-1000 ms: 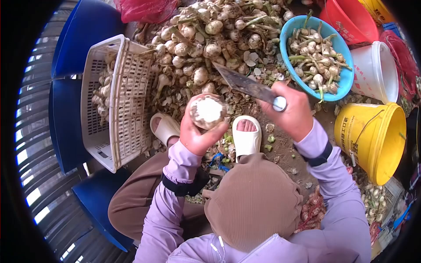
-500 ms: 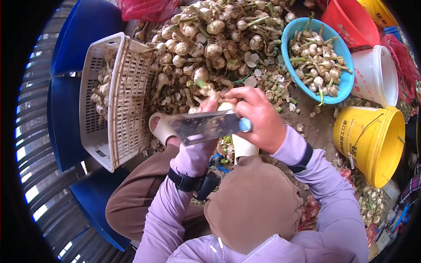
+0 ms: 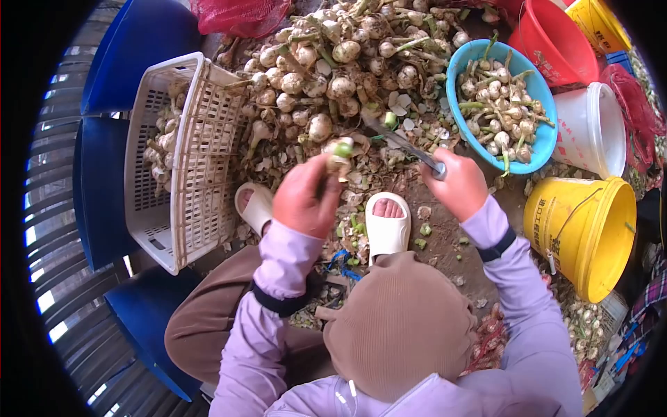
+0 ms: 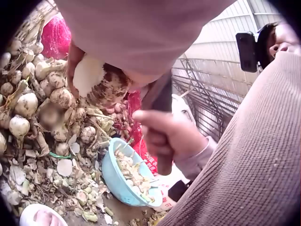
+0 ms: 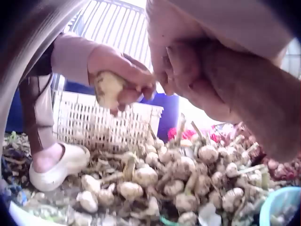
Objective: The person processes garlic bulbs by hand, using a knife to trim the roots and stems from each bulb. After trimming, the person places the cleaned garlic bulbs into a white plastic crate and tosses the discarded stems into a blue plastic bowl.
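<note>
L hand [image 3: 304, 196] grips a garlic bulb [image 3: 338, 154], fingers curled round it, cut green stem end facing up, held over the ground just in front of the garlic pile [image 3: 333, 62]. In the L wrist view the bulb [image 4: 96, 80] shows white flesh w/ dirty root side, pinched under the palm. R hand [image 3: 458, 187] wrapped tight round the knife [image 3: 403, 144] handle, blade pointing up-left toward the pile, tip near the bulb but apart from it. R wrist view: bulb [image 5: 109, 89] sits in the L hand's fingers [image 5: 136, 84], white basket behind.

White basket [image 3: 184, 160] lies tilted at the L, some garlic inside, touching the pile's edge. Blue bowl [image 3: 549, 132] w/ trimmed garlic at upper R, white bucket [image 3: 590, 132] just beside it, yellow bucket [image 3: 590, 229] below that, red bucket [image 3: 549, 38] above. Two white sandals [image 3: 388, 226] on the dirt floor among peel scraps, betw the hands
</note>
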### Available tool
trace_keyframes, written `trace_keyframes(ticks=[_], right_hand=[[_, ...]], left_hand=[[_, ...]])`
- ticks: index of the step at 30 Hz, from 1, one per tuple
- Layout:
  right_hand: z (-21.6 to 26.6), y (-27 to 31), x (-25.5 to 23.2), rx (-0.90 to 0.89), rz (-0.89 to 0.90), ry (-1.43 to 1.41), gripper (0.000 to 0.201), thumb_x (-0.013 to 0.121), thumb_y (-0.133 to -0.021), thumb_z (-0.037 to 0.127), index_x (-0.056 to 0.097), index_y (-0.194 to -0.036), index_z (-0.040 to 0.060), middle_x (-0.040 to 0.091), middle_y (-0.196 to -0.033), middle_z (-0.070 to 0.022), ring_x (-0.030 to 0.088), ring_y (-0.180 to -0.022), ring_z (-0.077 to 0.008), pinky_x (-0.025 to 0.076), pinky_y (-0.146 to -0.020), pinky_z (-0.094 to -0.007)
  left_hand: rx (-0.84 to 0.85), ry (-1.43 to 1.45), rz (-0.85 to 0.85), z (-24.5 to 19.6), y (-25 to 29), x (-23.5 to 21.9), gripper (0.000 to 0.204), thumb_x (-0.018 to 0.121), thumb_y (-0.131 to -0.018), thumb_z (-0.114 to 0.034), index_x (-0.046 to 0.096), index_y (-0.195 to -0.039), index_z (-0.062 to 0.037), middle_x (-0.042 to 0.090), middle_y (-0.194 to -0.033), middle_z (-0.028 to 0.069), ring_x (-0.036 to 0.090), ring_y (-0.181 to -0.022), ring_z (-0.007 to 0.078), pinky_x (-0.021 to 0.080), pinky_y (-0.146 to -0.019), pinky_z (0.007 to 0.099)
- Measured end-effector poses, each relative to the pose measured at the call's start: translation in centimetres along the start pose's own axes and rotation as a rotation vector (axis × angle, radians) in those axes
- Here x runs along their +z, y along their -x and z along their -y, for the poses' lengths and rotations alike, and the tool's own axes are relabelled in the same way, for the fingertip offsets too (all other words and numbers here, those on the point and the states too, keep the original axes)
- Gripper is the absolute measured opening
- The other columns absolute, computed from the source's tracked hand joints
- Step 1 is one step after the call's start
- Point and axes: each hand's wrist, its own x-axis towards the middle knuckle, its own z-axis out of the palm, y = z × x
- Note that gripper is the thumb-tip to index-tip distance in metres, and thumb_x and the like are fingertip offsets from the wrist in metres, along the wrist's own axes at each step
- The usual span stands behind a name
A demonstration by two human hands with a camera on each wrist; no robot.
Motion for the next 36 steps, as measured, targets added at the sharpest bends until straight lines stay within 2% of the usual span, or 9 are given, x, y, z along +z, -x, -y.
trace_keyframes(ticks=[7,12,14,19,24,27,28,32,36], right_hand=[[-1.6,-6.5,4.9,-0.128,-0.289,-0.136,0.029,0.076,-0.075,0.025,0.061,-0.088,0.0041,0.062,-0.096,-0.0132,0.061,-0.084,-0.0322,0.05,-0.073,-0.0408],[3.8,-14.3,8.0,-0.346,-0.337,-0.092,0.036,0.079,-0.072,0.021,0.065,-0.1,0.0033,0.055,-0.119,-0.0097,0.052,-0.109,-0.0306,0.046,-0.094,-0.0389],[7.3,-16.4,8.8,-0.349,-0.301,-0.076,0.036,0.078,-0.074,0.025,0.065,-0.099,0.0036,0.053,-0.125,-0.0095,0.051,-0.114,-0.031,0.046,-0.098,-0.0392],[13.8,-20.8,9.9,-0.274,-0.193,-0.093,0.035,0.073,-0.079,0.028,0.065,-0.11,0.0123,0.055,-0.127,-0.0081,0.054,-0.114,-0.0286,0.045,-0.099,-0.0399],[12.9,-21.8,7.4,-0.23,0.087,-0.028,0.035,0.062,-0.086,0.014,0.061,-0.121,0.0172,0.064,-0.111,-0.0077,0.063,-0.102,-0.0236,0.048,-0.096,-0.0345],[10.6,-18.2,6.6,-0.221,-0.252,-0.229,0.034,0.069,-0.076,0.018,0.064,-0.109,0.0129,0.067,-0.101,-0.0074,0.067,-0.089,-0.027,0.054,-0.079,-0.0384],[9.7,-16.4,6.4,-0.17,-0.298,-0.553,0.027,0.07,-0.075,0.017,0.065,-0.1,0.0099,0.068,-0.087,-0.0069,0.067,-0.077,-0.0229,0.053,-0.07,-0.0343],[7.2,-7.2,4.3,-0.062,0.029,-1.245,0.019,0.066,-0.081,0.005,0.064,-0.1,0.0045,0.066,-0.089,-0.0014,0.059,-0.074,-0.0096,0.048,-0.068,-0.0261],[4.2,-1.5,2.2,-0.185,0.028,-0.927,0.019,0.065,-0.082,0.004,0.065,-0.101,0.0049,0.065,-0.087,0.0012,0.058,-0.075,-0.0072,0.047,-0.071,-0.0236]], left_hand=[[-0.033,0.16,-0.265,2.1,-2.5,-7.5,0.03,0.057,-0.097,-0.026,0.059,-0.116,-0.0033,0.067,-0.092,0.0064,0.062,-0.076,0.0102,0.048,-0.062,0.0225],[-0.02,-0.549,-0.694,7.1,-3.3,-21.2,0.038,0.054,-0.098,-0.024,0.053,-0.128,0.0007,0.063,-0.11,0.0129,0.061,-0.1,0.0169,0.05,-0.082,0.025],[0.155,-0.41,-0.811,6.6,-3.0,-19.8,0.041,0.053,-0.099,-0.023,0.051,-0.131,0.0025,0.06,-0.118,0.0163,0.056,-0.113,0.0225,0.045,-0.095,0.03],[-0.061,0.186,-0.052,4.1,-2.6,-5.4,0.027,0.053,-0.098,-0.016,0.062,-0.122,-0.007,0.066,-0.115,0.0094,0.06,-0.108,0.0156,0.045,-0.095,0.0292],[-0.178,0.343,0.243,2.6,-0.6,1.7,0.044,0.057,-0.097,-0.016,0.044,-0.137,-0.0022,0.065,-0.115,0.01,0.06,-0.108,0.0169,0.046,-0.093,0.0285],[-0.482,0.727,0.152,4.5,-0.1,2.8,0.052,0.053,-0.099,-0.03,0.039,-0.139,-0.0011,0.064,-0.118,0.0121,0.059,-0.11,0.0201,0.044,-0.098,0.0326],[-0.656,0.822,0.136,3.3,-0.4,2.4,0.072,0.049,-0.094,-0.055,0.037,-0.139,-0.0005,0.058,-0.126,0.0131,0.056,-0.116,0.0239,0.041,-0.102,0.0384],[-0.724,1.408,0.083,2.4,-1.4,2.8,0.084,0.046,-0.083,-0.074,0.043,-0.136,-0.0096,0.055,-0.131,0.0077,0.052,-0.122,0.022,0.04,-0.103,0.0425],[-0.545,1.582,-0.186,1.5,-2.0,3.2,0.044,0.06,-0.09,-0.046,0.056,-0.121,-0.0146,0.062,-0.119,0.0074,0.057,-0.114,0.0214,0.044,-0.101,0.0423]])
